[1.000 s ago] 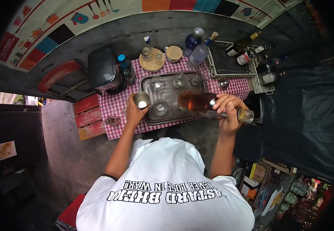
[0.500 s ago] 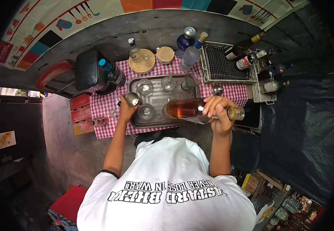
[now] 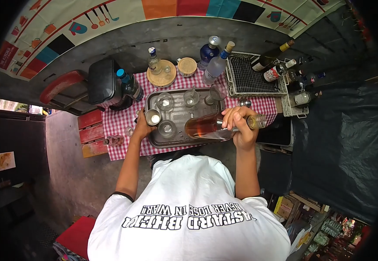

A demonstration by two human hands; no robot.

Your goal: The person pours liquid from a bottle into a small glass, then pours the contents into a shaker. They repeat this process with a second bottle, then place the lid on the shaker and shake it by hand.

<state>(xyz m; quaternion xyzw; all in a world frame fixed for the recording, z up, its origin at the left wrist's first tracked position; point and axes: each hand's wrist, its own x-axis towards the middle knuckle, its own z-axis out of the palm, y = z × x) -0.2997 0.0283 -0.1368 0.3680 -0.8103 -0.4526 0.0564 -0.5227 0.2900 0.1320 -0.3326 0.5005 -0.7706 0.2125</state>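
Observation:
My left hand [image 3: 142, 126] grips a metal cup [image 3: 153, 117] at the left edge of the dark tray [image 3: 181, 108]. Fingers of my right hand [image 3: 242, 128] wrap round the neck of a bottle of amber liquid [image 3: 204, 127], tilted over the tray's right part with its base toward the left. Between the hands, a glass [image 3: 167, 129] stands on the tray close to the cup. Behind it are another glass [image 3: 165, 101], a glass mug [image 3: 191, 98] and a tall glass [image 3: 215, 93].
A checked cloth [image 3: 119, 117] lies under the tray. Bottles stand at the back, near a round wooden board [image 3: 161, 74] and a lidded cup [image 3: 186, 67]. A wire basket [image 3: 244, 74] with bottles is at the right, a black container [image 3: 104, 82] at the left.
The bottle and my right hand have shifted slightly left. The metal cup in my left hand has moved slightly right and down in the view.

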